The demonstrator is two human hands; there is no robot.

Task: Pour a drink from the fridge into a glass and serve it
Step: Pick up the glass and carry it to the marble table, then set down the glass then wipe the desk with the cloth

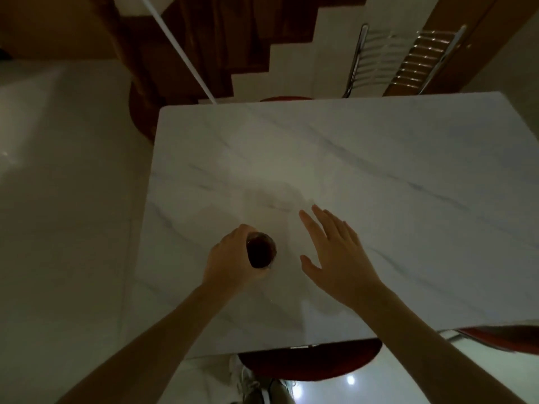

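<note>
Left hand, fingers wrapped around the glass of dark drink, holds it over the marble bench near its front-left corner. Right hand hovers beside the glass, fingers spread, holding nothing. Serving well likely means lowering the glass level, seating it flat, then releasing.

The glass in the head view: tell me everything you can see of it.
The glass is a small clear tumbler seen almost from straight above, so its round mouth fills most of its outline. It holds a dark reddish-brown drink filled near the rim. It stands upright over the near left part of the white marble-look table; whether its base touches the top cannot be told. The left hand wraps its left side. The right hand is spread open beside it, apart from it.
</note>
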